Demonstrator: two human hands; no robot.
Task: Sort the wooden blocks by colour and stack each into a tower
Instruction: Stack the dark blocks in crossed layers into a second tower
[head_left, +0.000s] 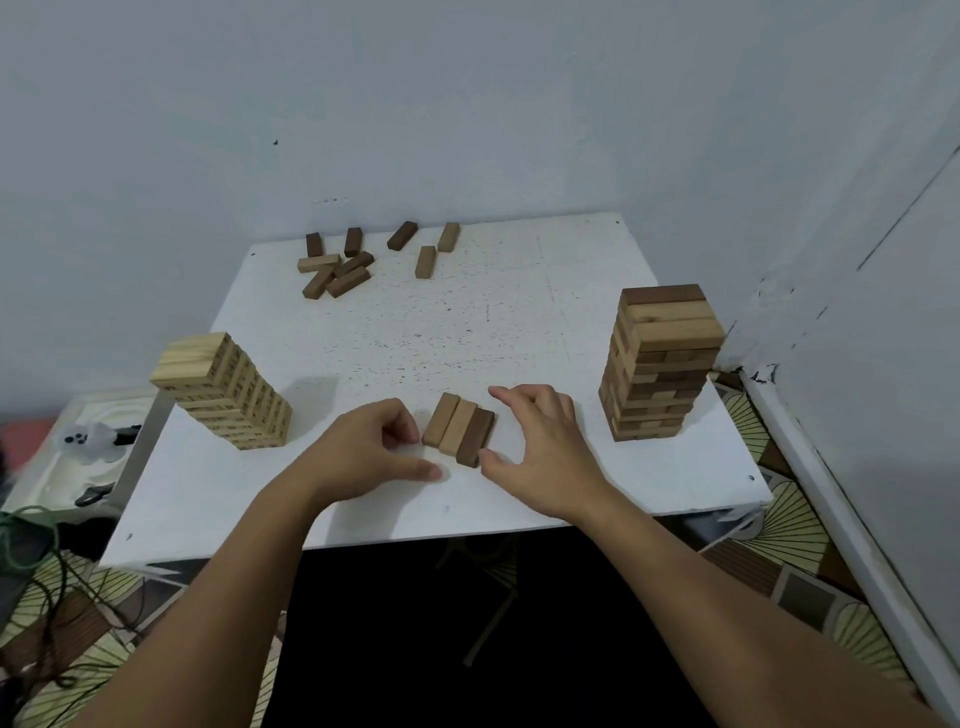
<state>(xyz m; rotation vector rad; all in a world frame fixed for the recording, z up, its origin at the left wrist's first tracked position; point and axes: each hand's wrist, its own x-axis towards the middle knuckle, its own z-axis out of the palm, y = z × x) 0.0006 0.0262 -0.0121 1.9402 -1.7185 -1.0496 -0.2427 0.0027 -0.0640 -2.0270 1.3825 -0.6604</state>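
Observation:
Three wooden blocks (458, 429) lie side by side near the table's front middle: two mid-brown and one dark brown on the right. My left hand (374, 449) sits just left of the row, fingers loosely curled by the left block, thumb stretched along the table. My right hand (543, 447) flanks the row's right side, thumb tip at the dark block's near end, index finger raised apart from it. Neither hand holds a block. A pale tower (223, 395) stands at the left. A taller tower (662, 364) of mixed mid and dark brown blocks stands at the right.
Several loose dark and mid-brown blocks (337, 267) lie scattered at the back of the white table (467, 332), which sits in a wall corner. A low white stand (98, 457) with small items and cables is at the left, below table height.

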